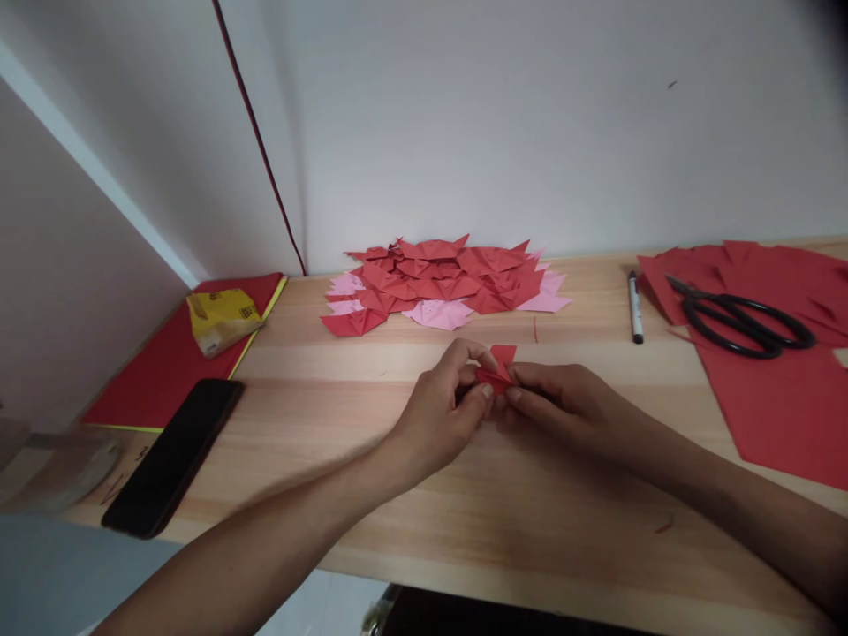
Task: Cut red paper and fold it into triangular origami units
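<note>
Between my two hands, over the middle of the table, is a small piece of folded red paper (503,355). My left hand (447,397) is closed on its left side, with the thumb in front and the index finger bent over the top. From the right, my right hand (563,397) pinches the same paper between thumb and fingers. One flap of the paper sticks up above the fingertips; the lower part is partly hidden by them. Behind my hands, a pile of folded red and pink paper pieces (434,274) lies against the wall.
On the right, black-handled scissors (745,322) rest on red paper sheets (775,397), beside a marker pen (635,309). At left lie a black phone (173,458), a red sheet stack (149,375), a yellow packet (223,320) and a clear container (59,468). The wooden table's (464,548) front edge is near.
</note>
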Demonstrator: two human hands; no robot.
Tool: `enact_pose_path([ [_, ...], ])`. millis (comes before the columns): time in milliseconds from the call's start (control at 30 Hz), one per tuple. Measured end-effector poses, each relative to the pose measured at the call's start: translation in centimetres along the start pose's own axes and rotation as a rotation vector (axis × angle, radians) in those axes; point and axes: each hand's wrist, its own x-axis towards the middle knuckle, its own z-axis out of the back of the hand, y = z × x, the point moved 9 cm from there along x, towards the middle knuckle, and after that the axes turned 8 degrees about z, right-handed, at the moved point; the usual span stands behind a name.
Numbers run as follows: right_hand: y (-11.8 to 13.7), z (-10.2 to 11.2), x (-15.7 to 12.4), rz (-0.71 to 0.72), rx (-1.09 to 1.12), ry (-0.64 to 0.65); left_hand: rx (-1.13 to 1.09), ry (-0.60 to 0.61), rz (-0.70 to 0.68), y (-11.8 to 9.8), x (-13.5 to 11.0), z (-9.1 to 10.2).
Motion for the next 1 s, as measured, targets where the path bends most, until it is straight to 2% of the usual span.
enact_pose_path([
  [233, -1.2, 0.0, 0.1, -0.051, -0.063, -0.040, -0.014, 0.015, 0.009, 0.4, 0.1, -0.2],
  [1000, -0.7, 0.2, 0.1, -0.042, -0.054, -0.055, -0.038, 0.005, -0.003, 0.2, 0.2, 0.0],
])
